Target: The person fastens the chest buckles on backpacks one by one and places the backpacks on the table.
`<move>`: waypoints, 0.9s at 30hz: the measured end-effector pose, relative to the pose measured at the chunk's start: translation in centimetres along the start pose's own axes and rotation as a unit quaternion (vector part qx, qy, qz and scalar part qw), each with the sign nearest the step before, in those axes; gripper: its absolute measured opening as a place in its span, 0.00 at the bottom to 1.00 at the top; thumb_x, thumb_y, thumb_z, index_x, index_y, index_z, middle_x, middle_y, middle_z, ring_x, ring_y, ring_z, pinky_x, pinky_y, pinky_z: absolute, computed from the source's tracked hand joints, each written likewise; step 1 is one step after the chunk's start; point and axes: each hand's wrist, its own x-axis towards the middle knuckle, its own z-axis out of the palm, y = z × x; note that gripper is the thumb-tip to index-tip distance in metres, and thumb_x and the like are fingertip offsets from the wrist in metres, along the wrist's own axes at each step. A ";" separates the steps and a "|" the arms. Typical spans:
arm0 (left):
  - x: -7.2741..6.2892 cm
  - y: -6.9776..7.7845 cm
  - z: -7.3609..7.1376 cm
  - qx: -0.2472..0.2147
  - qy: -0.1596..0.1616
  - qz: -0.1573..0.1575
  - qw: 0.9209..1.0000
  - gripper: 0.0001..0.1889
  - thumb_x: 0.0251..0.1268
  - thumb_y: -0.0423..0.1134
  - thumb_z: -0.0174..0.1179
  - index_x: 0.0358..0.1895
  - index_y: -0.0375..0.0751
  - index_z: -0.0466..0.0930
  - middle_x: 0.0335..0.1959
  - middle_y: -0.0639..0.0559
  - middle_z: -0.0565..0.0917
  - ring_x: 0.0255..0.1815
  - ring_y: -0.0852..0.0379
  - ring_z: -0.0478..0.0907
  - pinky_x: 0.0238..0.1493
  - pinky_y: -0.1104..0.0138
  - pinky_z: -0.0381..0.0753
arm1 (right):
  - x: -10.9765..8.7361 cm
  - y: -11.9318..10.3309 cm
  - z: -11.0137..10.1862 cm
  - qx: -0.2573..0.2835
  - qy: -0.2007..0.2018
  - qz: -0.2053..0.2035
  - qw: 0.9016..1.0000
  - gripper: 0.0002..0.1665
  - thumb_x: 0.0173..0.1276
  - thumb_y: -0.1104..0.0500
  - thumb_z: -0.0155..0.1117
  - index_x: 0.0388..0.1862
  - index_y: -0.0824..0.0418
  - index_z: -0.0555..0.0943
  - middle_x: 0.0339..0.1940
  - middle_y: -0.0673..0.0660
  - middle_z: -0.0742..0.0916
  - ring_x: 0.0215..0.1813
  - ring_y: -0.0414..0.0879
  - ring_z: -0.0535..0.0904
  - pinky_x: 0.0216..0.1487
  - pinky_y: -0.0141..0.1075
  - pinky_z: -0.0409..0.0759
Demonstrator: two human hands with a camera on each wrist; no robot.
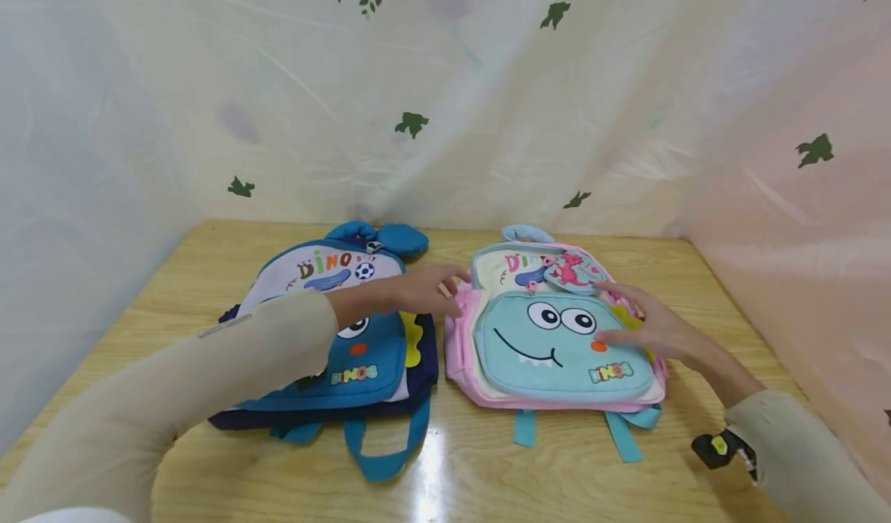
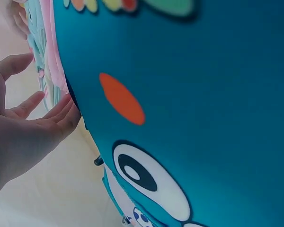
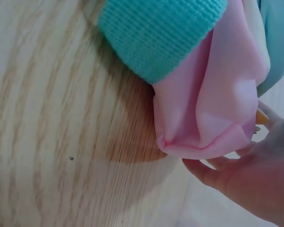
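Pink backpack [image 1: 560, 337] looks soft, light — grip both sides; left hand [image 1: 428, 289], right hand [image 1: 657, 328] fingers apart — contact unclear.

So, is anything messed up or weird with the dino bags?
I see nothing spilled or torn. Just a little untidy: a blue strap loops out from under the blue backpack, and aqua straps poke out below the pink-and-aqua backpack, lying loose on the table instead of tucked away.
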 end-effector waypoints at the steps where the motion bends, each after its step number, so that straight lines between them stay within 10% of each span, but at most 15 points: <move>1: 0.1 0.0 0.0 0.001 -0.003 -0.002 1.000 0.32 0.71 0.44 0.65 0.76 0.50 0.67 0.68 0.42 0.75 0.61 0.46 0.76 0.59 0.58 0.82 | 0.0 0.0 0.0 0.003 -0.002 0.001 1.000 0.53 0.65 0.49 0.75 0.83 0.58 0.59 0.81 0.74 0.59 0.76 0.75 0.54 0.68 0.77 0.56; 27: 3.8 0.2 -0.1 0.043 0.032 -0.009 0.999 0.16 0.68 0.32 0.69 0.58 0.39 0.83 0.46 0.45 0.81 0.48 0.50 0.77 0.43 0.71 0.83 | 1.0 0.2 -0.3 -0.008 -0.014 0.007 1.000 0.59 0.63 0.50 0.76 0.85 0.59 0.54 0.79 0.77 0.53 0.75 0.78 0.49 0.65 0.78 0.58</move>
